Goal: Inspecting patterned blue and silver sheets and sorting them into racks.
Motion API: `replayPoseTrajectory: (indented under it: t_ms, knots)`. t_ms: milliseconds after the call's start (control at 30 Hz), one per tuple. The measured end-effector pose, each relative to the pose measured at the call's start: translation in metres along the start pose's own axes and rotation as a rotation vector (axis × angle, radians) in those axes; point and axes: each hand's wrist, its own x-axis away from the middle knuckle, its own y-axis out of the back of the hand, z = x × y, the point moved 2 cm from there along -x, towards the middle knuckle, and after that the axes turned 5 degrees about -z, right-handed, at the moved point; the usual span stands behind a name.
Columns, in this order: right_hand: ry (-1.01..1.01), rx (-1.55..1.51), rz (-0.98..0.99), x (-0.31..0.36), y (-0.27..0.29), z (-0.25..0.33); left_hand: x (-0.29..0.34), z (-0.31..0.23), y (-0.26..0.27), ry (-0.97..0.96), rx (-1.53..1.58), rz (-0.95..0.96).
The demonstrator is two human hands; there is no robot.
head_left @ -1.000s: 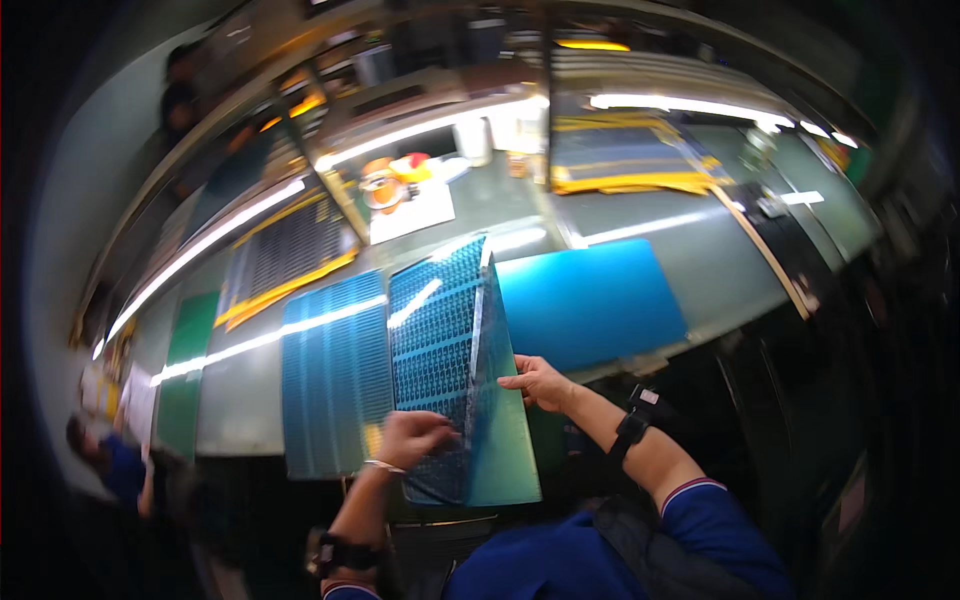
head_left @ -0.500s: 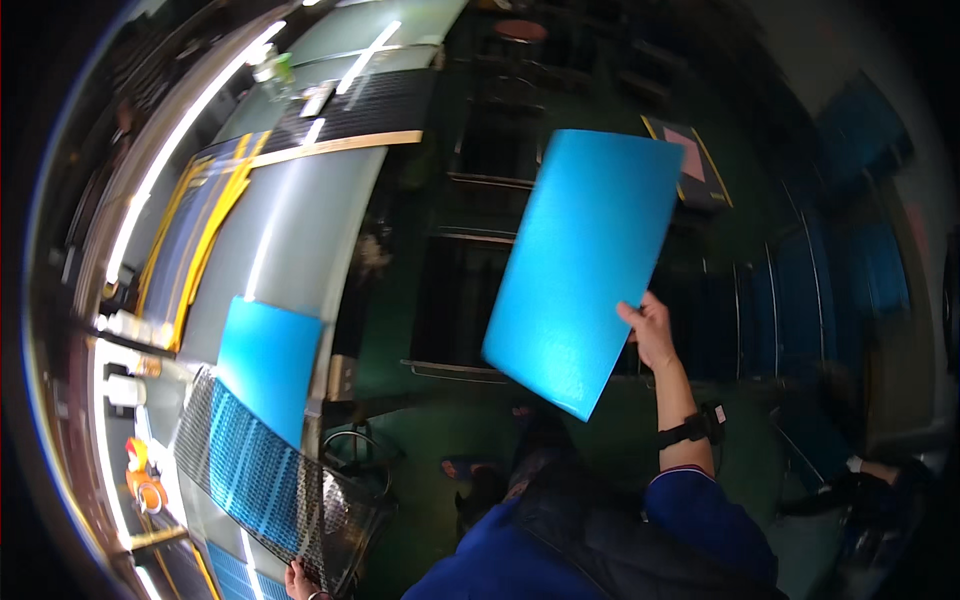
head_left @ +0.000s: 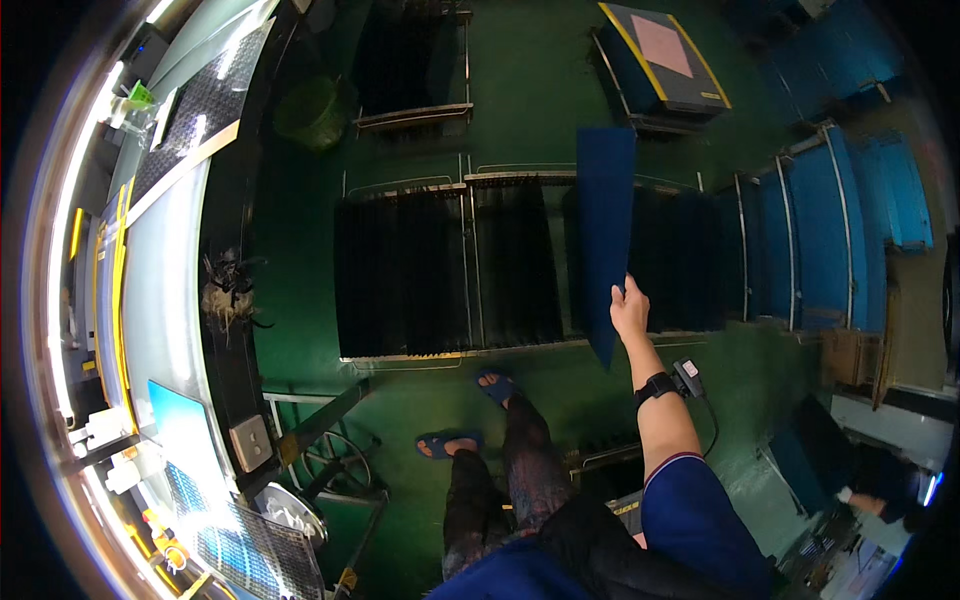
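My right hand is closed on the edge of a blue sheet, thumb on the near side. The sheet stands nearly edge-on, in front of a rack of dark upright sheets; I cannot tell whether it touches the rack. More dark sheets fill the rack to the left. My left hand is out of view. On the workbench at the left lie another blue sheet and a black perforated sheet, partly washed out by glare.
Blue panels stand in racks at the right. A dark, yellow-edged box sits farther off. Left of my feet are a handwheel and a bin. A green basket stands beside the bench. Another person's arm shows lower right.
The sheet in my right hand has turned from broad face to nearly edge-on, over the racks. My view has swung right, and my left hand has left the picture.
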Motion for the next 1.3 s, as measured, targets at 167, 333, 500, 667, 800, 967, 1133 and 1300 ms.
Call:
replayPoseTrajectory:
  t_ms: [167,333,500,667,800,967,1133,1300]
  knots:
    - [0.054,0.029,0.034,-0.003,-0.052,-0.046,0.010,-0.007,-0.007,-0.016,-0.052,-0.033]
    - [-0.007,0.095,0.096,-0.025,-0.068,-0.042,0.016,-0.012,-0.008,-0.025,-0.078,-0.064]
    - [0.049,0.060,0.131,-0.045,-0.079,-0.044,0.020,-0.012,-0.014,-0.027,-0.086,-0.070]
    - [-0.015,0.159,0.259,-0.057,-0.087,-0.027,0.024,-0.003,-0.012,-0.023,-0.084,-0.077]
    - [-0.052,0.245,0.296,-0.063,-0.095,-0.024,0.023,0.002,-0.010,-0.022,-0.087,-0.084]
    - [-0.028,0.319,0.290,-0.063,-0.098,-0.022,0.020,0.003,-0.006,-0.023,-0.099,-0.096]
    - [0.009,0.323,0.310,-0.071,-0.094,-0.012,0.021,0.005,-0.003,-0.027,-0.107,-0.103]
    - [-0.006,0.367,0.333,-0.074,-0.095,-0.007,0.020,0.008,-0.002,-0.031,-0.101,-0.107]
